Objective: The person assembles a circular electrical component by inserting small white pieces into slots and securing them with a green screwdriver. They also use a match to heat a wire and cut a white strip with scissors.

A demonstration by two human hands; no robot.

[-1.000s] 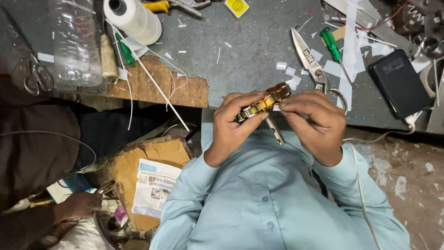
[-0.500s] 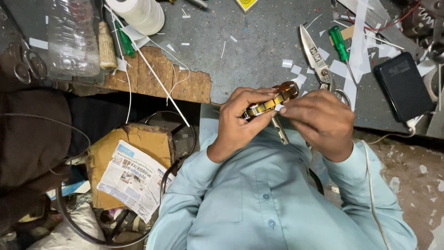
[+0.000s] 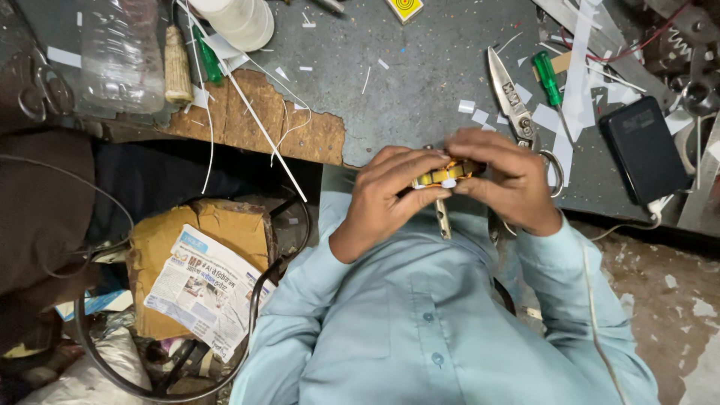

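Working over the grey workbench (image 3: 420, 82), we are keeping both hands together just past its near edge, in front of our light blue shirt (image 3: 420, 330). Between them we are holding a small yellow wound part (image 3: 444, 174), its long axis lying nearly level, left to right, tilting slightly up toward the right. Our left hand (image 3: 386, 196) is gripping it from the left and below, thumb under and fingers curled over the top; our right hand (image 3: 506, 184) is closing over its right end from above. Both hands are pinching the part, so neither is nearer than the other, and it is sitting right at their meeting point. A thin metal stem (image 3: 443, 217) is pointing down from the part toward our chest. Behind the right hand, large shears (image 3: 508, 94) are lying on the bench, and a black box (image 3: 645, 150) is resting further right, well apart. A green-handled screwdriver (image 3: 547, 77) is lying beside the shears.
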